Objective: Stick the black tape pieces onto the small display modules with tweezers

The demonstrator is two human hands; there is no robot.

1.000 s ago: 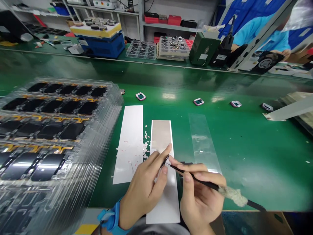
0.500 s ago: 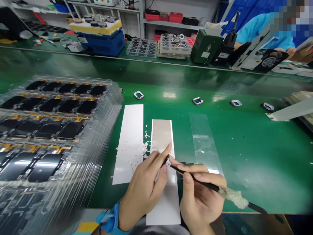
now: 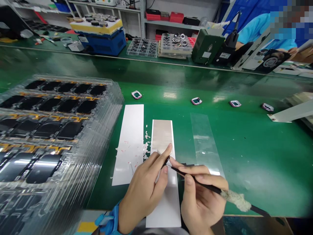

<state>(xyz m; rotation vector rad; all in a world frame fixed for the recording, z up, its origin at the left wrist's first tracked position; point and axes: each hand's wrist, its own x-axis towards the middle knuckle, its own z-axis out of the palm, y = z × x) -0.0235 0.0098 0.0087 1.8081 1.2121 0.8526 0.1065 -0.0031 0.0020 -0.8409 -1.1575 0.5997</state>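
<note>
Where the tool points, the left hand pinches a dark piece.

An electronics workshop, judging by the green workbench and stacked component trays.

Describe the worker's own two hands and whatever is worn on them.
The left hand is ungloved, with a bright blue band around its wrist. The right hand is ungloved too, with no ring or sleeve showing; the picture's lower edge cuts it off near the wrist.
</note>
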